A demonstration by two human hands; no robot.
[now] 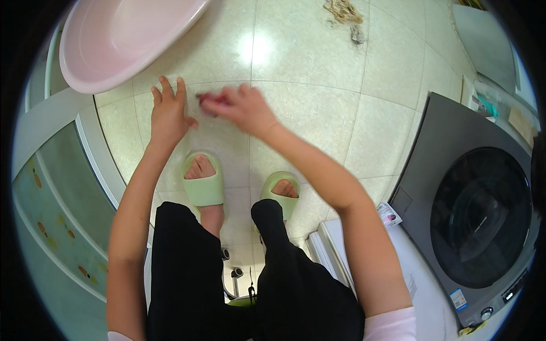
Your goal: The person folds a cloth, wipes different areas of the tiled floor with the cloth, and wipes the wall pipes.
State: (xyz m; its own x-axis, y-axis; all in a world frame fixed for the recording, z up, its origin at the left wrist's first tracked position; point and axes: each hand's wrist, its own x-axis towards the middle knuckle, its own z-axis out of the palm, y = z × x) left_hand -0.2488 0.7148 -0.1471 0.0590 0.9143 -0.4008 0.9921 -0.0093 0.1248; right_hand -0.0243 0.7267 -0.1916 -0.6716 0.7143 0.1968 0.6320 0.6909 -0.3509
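Observation:
My left hand (168,113) hovers over the tiled floor with its fingers spread and nothing in it. To its right, my right hand (247,106) pinches a small dark red object (205,101). The hand and the object are blurred, so I cannot tell what the object is. Its tip points towards my left hand, and a gap separates the two. Below the hands, my feet are in pale green slide sandals (204,192) on the floor (305,123).
A pink plastic basin (108,79) is at the upper left, near a white-framed frosted glass door (64,204). Crumpled tan material (343,12) and a grey clump (357,35) lie on the floor farther off. A dark grey front-loading washing machine (420,157) is at the right.

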